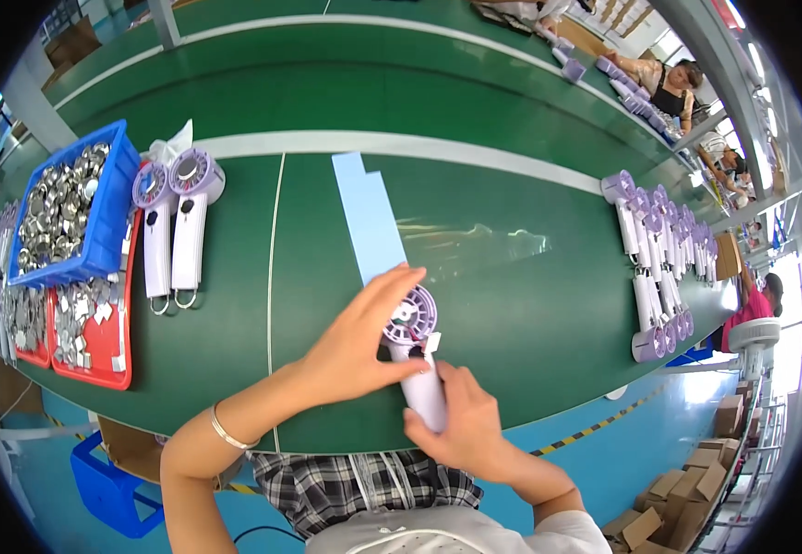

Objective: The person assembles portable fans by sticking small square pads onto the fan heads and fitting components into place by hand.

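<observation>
A white and purple handheld fan point(426, 399) is held over the green table, its round head up and away from me. My left hand point(364, 337) curls around the fan's head, fingers along its far left side and thumb across the neck. Around the lower handle, from the right, wraps my right hand point(461, 420). A small white piece point(433, 343) sits at the neck by a dark button, partly hidden by my left thumb. Just beyond the fan lies a light blue strip point(371, 217), and beside it a clear plastic film point(484, 242).
Two handheld fans point(189, 231) lie at left, near a blue bin point(124, 198) of round metal parts and a red tray point(106, 374) of small pieces. Rows of fans point(655, 268) line the right side. A co-worker point(673, 88) sits at the far right.
</observation>
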`<state>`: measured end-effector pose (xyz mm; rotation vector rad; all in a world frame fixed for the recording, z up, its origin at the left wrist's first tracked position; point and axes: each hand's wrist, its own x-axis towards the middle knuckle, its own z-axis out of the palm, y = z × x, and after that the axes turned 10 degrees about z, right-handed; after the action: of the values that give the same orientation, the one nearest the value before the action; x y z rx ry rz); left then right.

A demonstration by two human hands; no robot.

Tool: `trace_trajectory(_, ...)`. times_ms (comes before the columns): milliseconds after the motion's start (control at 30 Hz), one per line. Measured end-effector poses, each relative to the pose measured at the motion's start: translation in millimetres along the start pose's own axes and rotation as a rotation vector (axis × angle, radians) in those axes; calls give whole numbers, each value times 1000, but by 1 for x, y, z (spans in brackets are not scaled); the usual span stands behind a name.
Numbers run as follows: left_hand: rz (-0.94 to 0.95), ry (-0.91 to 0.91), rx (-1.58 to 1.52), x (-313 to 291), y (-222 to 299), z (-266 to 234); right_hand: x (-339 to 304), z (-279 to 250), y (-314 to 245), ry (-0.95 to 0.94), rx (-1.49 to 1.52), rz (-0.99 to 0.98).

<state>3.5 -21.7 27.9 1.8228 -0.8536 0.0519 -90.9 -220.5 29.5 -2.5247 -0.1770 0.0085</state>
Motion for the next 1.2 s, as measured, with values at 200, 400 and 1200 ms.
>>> trace_trajectory(200, -5, 82, -86, -12, -21, -15, 55, -11, 19, 84, 94, -241)
trace_trajectory(400, 61, 41, -99, -14, -24, -16, 153, -5, 71, 206, -436, -223)
trace_trajectory(1200, 485, 150, 441, -20, -23, -7, 146, 26, 56, 323, -382, -131)
